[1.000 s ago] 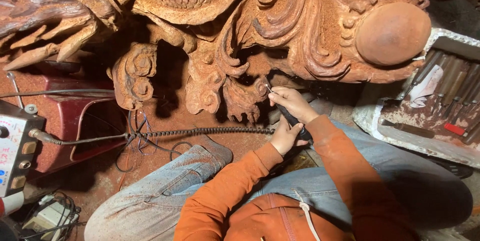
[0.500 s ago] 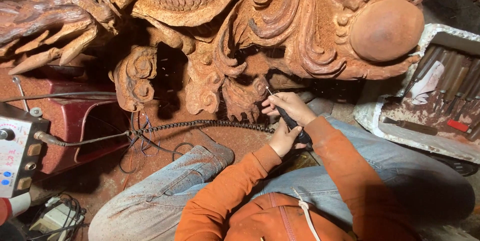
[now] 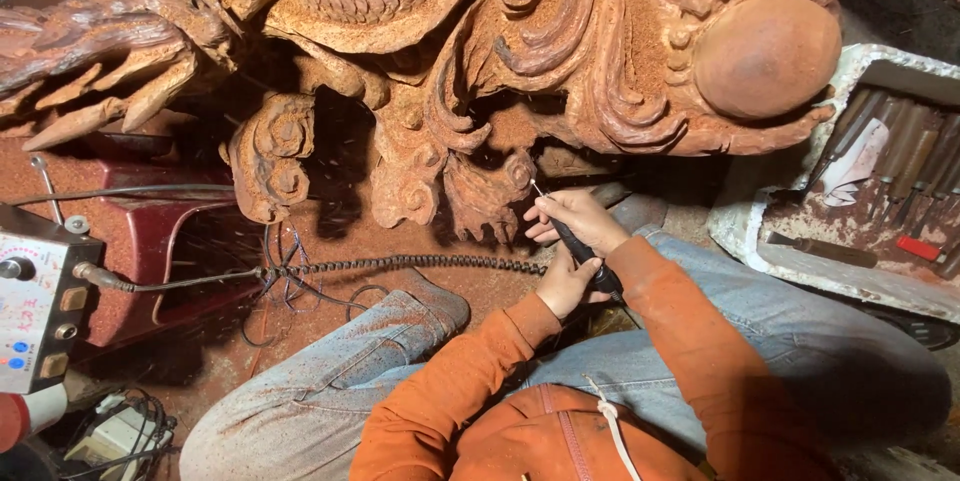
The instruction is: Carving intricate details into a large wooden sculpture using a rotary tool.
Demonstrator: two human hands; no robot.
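A large reddish wood carving [image 3: 520,71] with scales, curls and a round ball [image 3: 767,53] fills the upper view. My right hand [image 3: 578,220] grips a slim black rotary handpiece [image 3: 585,253] like a pen. Its thin bit touches a curled detail at the carving's lower edge [image 3: 505,191]. My left hand [image 3: 563,281] closes around the rear of the handpiece, just above my orange sleeve. From under the hands a coiled cable [image 3: 400,264] runs left to a white control box [image 3: 35,311].
A white tray [image 3: 800,266] at the right holds several chisels. A dark red stool or case [image 3: 165,251] stands at left, loose wires lie beside it. My jeans-clad legs [image 3: 330,381] stretch across the dusty red floor.
Both hands stay on the handpiece and have shifted slightly along the carving's lower edge. The view has drifted a little; the cable and control box sit slightly lower.
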